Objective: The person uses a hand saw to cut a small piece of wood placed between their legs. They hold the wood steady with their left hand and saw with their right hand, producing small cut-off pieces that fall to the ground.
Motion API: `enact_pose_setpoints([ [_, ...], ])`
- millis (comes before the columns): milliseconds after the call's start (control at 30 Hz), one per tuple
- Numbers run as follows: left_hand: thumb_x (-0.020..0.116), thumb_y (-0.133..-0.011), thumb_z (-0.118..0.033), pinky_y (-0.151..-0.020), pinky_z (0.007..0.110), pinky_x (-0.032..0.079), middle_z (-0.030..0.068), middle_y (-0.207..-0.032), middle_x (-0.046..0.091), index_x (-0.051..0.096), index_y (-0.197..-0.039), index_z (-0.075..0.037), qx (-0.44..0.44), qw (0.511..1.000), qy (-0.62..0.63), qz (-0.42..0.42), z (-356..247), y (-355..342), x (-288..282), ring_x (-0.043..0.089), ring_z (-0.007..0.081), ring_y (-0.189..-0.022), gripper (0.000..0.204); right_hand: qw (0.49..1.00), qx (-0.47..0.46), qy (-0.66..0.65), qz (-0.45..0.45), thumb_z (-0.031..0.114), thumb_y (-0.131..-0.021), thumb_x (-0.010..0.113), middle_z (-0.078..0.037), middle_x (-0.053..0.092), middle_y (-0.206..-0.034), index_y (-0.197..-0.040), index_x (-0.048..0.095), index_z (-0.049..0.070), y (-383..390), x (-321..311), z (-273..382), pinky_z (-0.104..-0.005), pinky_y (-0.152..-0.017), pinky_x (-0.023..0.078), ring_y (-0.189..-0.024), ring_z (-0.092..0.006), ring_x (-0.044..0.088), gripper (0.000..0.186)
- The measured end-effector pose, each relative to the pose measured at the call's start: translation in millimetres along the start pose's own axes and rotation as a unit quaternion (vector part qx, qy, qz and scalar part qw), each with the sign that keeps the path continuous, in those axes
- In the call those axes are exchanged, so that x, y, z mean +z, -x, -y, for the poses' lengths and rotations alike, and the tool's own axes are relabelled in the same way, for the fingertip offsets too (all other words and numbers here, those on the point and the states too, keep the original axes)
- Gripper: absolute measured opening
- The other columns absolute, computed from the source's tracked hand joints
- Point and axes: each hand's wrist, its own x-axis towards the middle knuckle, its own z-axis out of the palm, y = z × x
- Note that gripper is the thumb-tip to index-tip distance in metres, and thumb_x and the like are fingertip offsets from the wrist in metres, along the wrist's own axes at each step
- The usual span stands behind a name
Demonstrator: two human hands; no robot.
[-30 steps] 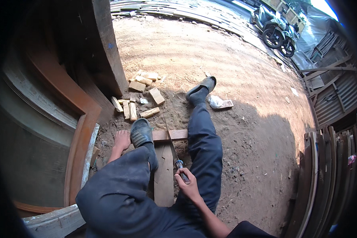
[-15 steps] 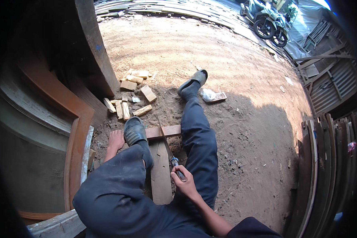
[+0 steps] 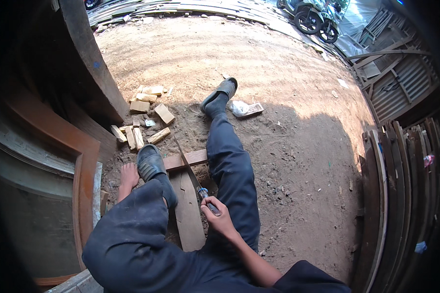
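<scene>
My right hand (image 3: 218, 218) is closed round the dark handle of a handsaw (image 3: 191, 172), whose long narrow blade points away from me. The blade crosses a reddish-brown wooden batten (image 3: 194, 158) that lies crosswise between my legs. My left foot, in a dark slide sandal (image 3: 151, 161), presses on the batten. Just left of that sandal is my left hand (image 3: 128, 177), fingers bent downward in line with the batten; what lies under them is hidden. A flat grey-brown plank (image 3: 189, 215) runs from the batten back toward me.
Several cut wood blocks (image 3: 139, 107) lie ahead on the left. A framed panel (image 3: 85, 190) leans at the left, beside a dark post (image 3: 95, 63). Upright boards (image 3: 376, 195) line the right. A white plastic bag (image 3: 239, 108) rests past my right leg; motorcycles (image 3: 308, 20) stand far off.
The whole view has shifted, so everything appears further left and slightly higher. Against the batten, the saw has slid slightly forward. Both hands keep their hold.
</scene>
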Motion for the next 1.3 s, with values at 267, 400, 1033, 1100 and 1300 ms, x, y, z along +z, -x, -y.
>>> enact_pose_setpoints([
  [267,0.042,-0.097,-0.025,-0.094,0.046,0.038,0.0185,-0.102,0.060,0.057,-0.101,-0.002,-0.003,0.999,-0.029,0.024,-2,-8,-13,0.054,0.0344,-0.102,0.028,0.997,-0.033,0.068,-0.021,0.013,-0.089,0.060,-0.005,0.059,-0.071,-0.097,0.059,0.005,-23,22,-5,-0.0258,-0.063,0.046,-0.066,-0.0077,0.055,0.012],
  [400,0.042,-0.098,-0.024,-0.094,0.046,0.038,0.0181,-0.101,0.059,0.057,-0.101,-0.002,-0.004,0.999,-0.028,0.016,3,3,0,0.053,0.0342,-0.101,0.027,0.998,0.024,0.057,0.026,0.011,-0.087,0.061,-0.004,0.057,-0.070,-0.096,0.059,0.006,35,-2,14,-0.0248,-0.061,0.045,-0.064,-0.0071,0.052,0.011],
  [1033,0.043,-0.097,-0.022,-0.091,0.046,0.039,0.0182,-0.100,0.059,0.056,-0.099,-0.002,0.020,0.999,-0.027,-0.040,3,-1,7,0.053,0.0346,-0.100,0.024,0.999,0.025,-0.038,-0.015,0.008,-0.090,0.055,0.005,0.050,-0.072,-0.091,0.059,0.005,-21,-2,7,-0.0194,-0.056,0.035,-0.064,-0.0012,0.042,0.005],
  [1100,0.044,-0.096,-0.022,-0.091,0.046,0.039,0.0186,-0.100,0.059,0.056,-0.099,-0.002,0.023,0.999,-0.016,-0.025,-6,-2,-1,0.053,0.0347,-0.100,0.024,0.991,0.116,-0.066,0.021,0.011,-0.088,0.057,0.002,0.050,-0.068,-0.092,0.059,0.005,-44,-3,38,-0.0226,-0.056,0.038,-0.062,-0.0034,0.045,0.007],
  [1300,0.042,-0.097,-0.024,-0.092,0.046,0.039,0.0181,-0.101,0.059,0.056,-0.099,-0.002,-0.006,0.999,-0.031,-0.018,10,-8,9,0.053,0.0339,-0.101,0.026,0.998,-0.055,0.008,0.002,0.012,-0.088,0.059,0.001,0.053,-0.070,-0.094,0.058,0.006,-21,8,-11,-0.0235,-0.061,0.042,-0.066,-0.0042,0.047,0.009],
])
